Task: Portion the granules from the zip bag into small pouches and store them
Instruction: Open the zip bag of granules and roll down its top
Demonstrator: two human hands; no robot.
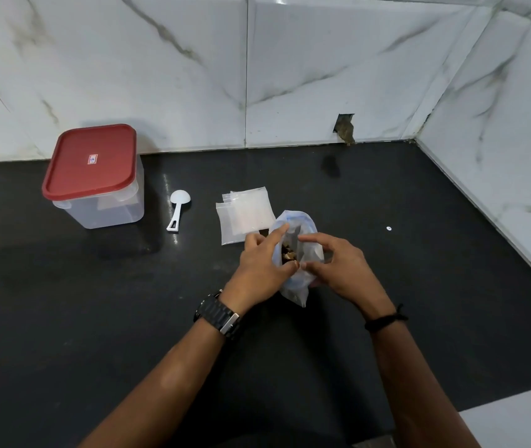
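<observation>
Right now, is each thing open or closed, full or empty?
zip bag: open, brown granules inside.
left hand: pinching the bag's mouth.
right hand: pinching the bag's mouth.
small pouches: flat, empty.
container: red lid on.
scoop: lying empty.

black counter (63, 302) | marble wall tiles (193, 76) | small white ring (388, 228)

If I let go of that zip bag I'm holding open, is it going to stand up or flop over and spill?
Likely floppy: the zip bag is thin clear film, creased where the left hand and right hand pinch its mouth. The brown contents sit near the opening, so it could spill if it slumps. Probably light, and the glossy black counter may let it slide.
</observation>
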